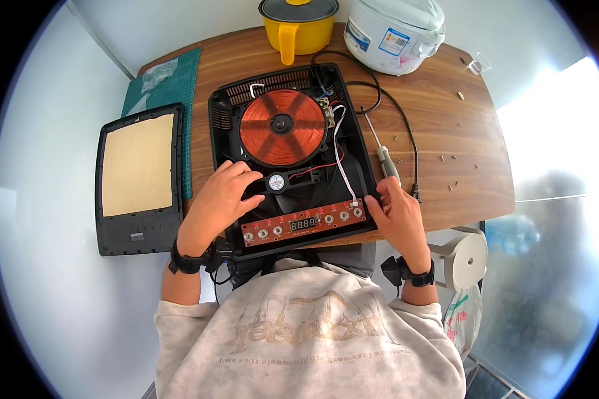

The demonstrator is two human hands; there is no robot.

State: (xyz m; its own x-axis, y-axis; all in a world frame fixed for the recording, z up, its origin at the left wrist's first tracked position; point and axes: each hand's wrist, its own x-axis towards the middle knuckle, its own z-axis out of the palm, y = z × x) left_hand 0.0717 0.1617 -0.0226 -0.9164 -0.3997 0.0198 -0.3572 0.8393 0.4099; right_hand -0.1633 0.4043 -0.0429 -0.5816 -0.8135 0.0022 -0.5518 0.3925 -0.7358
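Observation:
In front of me an opened induction cooker base (227,143) lies on the table, a large round copper coil (266,143) in its upper half. Over the lower left side reaches my left hand (221,196); its thumb and forefinger are apart beside the cooling fan (277,181) with its round label. Contact with the fan's black bracket is not clear. My right hand (400,216) holds the base's right rim, thumb near the red-brown control board (304,225). Just beyond those fingers lies a screwdriver (386,161) with a grey-green handle. White ribbon wires (340,156) run to the board.
At left the cooker's top cover (138,166) lies underside up, partly over a green cutting mat (190,86). A yellow pot (306,33) and a white rice cooker (394,40) stand at the back. The power cord (406,120) loops right, near several small scattered screws (455,157).

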